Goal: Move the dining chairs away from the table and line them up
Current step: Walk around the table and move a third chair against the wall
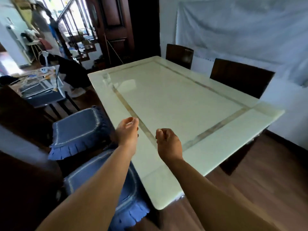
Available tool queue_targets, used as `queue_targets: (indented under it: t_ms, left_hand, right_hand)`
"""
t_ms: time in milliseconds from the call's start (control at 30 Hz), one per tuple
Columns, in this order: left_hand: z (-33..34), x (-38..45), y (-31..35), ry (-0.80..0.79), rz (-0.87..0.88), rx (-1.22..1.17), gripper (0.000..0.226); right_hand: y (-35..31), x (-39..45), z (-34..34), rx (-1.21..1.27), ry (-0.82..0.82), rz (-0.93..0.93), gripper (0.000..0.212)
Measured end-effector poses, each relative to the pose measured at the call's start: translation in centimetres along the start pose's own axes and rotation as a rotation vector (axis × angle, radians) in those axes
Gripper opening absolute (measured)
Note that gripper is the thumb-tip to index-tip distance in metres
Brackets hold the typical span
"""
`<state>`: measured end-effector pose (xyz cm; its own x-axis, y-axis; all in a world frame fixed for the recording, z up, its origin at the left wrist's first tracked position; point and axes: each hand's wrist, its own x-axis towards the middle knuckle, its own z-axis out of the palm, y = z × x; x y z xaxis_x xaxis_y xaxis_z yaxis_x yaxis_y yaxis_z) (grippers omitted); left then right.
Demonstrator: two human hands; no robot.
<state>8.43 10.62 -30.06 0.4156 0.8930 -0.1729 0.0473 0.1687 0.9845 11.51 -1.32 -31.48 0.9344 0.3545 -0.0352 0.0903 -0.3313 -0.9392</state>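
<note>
No readable text, label or number anywhere (blur hides distant clutter).

Pale glossy bench (175,97) with tan inlaid border, bare top, set at an angle on wooden floor (260,189). Left hand (127,133) and right hand (168,144) held out above near bench edge, fingers loosely curled, gripping nothing, apart from each other. Two chairs with blue fringed cushions along left side, nearer one (106,185) under left forearm and farther one (78,130) beside it, both tucked close to bench; two dark chair backs at far side, one (180,55) near corner, other (240,77) further right, against white-draped wall (241,27).
</note>
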Motion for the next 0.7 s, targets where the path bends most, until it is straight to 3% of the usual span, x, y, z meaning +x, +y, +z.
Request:
queue_targets:
  t_ms: [300, 700]
  left_hand:
    - [20.3, -8.9, -0.2, -0.173, 0.072, 0.013, 0.006]
    - [42.4, -10.9, -1.4, -0.44, 0.174, 0.08, 0.004]
  right_hand:
    - [3.9, 7.1, -19.9, -0.004, 0.171, -0.024, 0.034]
    - [8.4, 19.2, -37.2, -0.005, 0.372, 0.017, 0.038]
